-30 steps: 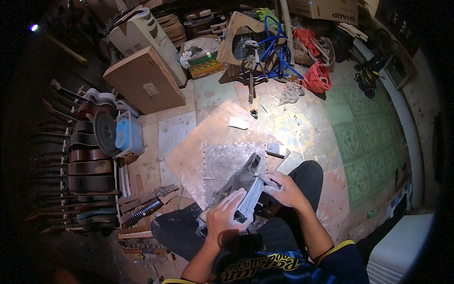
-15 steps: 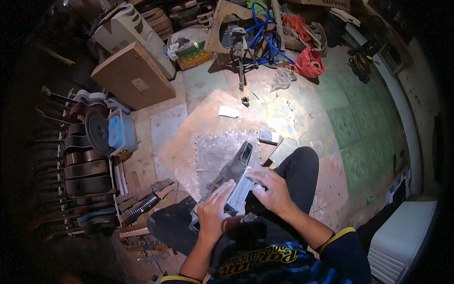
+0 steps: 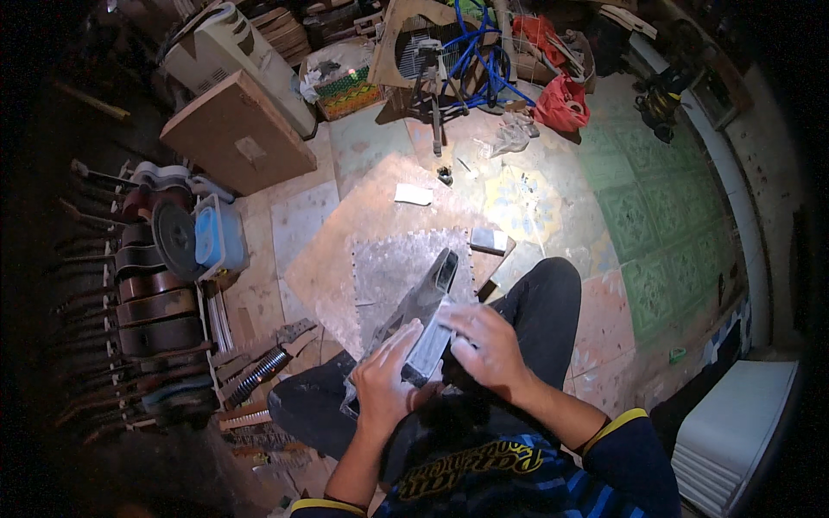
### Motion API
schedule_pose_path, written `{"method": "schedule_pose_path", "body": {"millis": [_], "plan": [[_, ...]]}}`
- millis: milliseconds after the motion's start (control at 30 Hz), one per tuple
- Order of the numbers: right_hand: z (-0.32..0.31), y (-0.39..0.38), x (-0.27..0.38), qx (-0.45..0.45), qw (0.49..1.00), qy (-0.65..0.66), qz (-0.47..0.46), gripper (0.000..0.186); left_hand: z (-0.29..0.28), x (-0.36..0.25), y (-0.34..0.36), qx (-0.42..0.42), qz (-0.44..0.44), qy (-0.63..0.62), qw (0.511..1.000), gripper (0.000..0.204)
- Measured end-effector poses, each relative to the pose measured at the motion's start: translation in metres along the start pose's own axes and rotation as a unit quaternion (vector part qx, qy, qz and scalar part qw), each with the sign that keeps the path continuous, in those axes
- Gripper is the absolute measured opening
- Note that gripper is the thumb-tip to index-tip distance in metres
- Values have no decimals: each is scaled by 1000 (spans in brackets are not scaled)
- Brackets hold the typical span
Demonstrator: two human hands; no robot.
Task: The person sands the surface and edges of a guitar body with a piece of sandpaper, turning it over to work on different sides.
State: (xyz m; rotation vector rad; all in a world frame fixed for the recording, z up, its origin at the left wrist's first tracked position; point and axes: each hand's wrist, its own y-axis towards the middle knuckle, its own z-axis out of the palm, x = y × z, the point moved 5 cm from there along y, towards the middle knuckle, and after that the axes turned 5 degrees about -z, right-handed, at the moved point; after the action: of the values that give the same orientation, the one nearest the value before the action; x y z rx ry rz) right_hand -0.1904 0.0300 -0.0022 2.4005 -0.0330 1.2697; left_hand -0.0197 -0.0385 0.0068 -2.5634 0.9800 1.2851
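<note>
In my lap is a long grey block (image 3: 427, 347), dusty and straight-sided, and my left hand (image 3: 385, 376) is wrapped round its near part. Alongside it lies a dark, dust-coated piece (image 3: 418, 298) with a hollow far end; how the two are joined cannot be made out. My right hand (image 3: 485, 344) rests its outstretched fingers across the block's far end, thumb apart from them. White powder coats the fingers of both hands. Under the piece, a dusty grey mat (image 3: 380, 259) with a toothed edge covers part of a brown board (image 3: 315, 268).
A small dark block (image 3: 490, 240) and a white scrap (image 3: 414, 194) lie ahead. To the left are a rack of guitar-like instruments (image 3: 151, 289), a blue container (image 3: 216, 237) and a brown box (image 3: 240, 138). Blue hose (image 3: 484, 65) and a red bag (image 3: 563, 104) are at the back.
My right hand's fingers have slid a little to the left across the block. My left hand keeps its grip, and the whole view has shifted slightly.
</note>
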Motion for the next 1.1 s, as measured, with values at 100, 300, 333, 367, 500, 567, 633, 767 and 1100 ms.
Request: {"method": "schedule_pose_path", "body": {"millis": [100,300,333,367,500,567,633,767,1100], "plan": [[2,-6,-20,-2,1000,6,20,45,1,-5,-1,19,8,-3,1000,69],[2,-11,0,-6,1000,-7,-24,45,0,-2,-2,15,-7,-12,1000,65],[-1,-7,-9,-26,999,-27,-23,40,0,-3,0,14,1,-11,1000,65],[-2,-3,-25,-31,997,-9,64,41,-1,-3,0,9,-2,-15,1000,64],[3,-2,-3,-23,1000,-6,13,41,-4,0,3,2,-14,-23,1000,63],[2,-3,-2,-13,1000,-5,18,42,-6,0,2,3,-14,-23,1000,63],[3,4,-27,-17,996,1,84,44,-6,-1,4,6,0,-25,1000,62],[5,-2,10,20,999,-19,-20,42,-6,0,3,-6,-21,-22,1000,62],[6,-3,-10,-6,1000,10,22,46,-2,3,0,-5,-17,-21,1000,58]]}}
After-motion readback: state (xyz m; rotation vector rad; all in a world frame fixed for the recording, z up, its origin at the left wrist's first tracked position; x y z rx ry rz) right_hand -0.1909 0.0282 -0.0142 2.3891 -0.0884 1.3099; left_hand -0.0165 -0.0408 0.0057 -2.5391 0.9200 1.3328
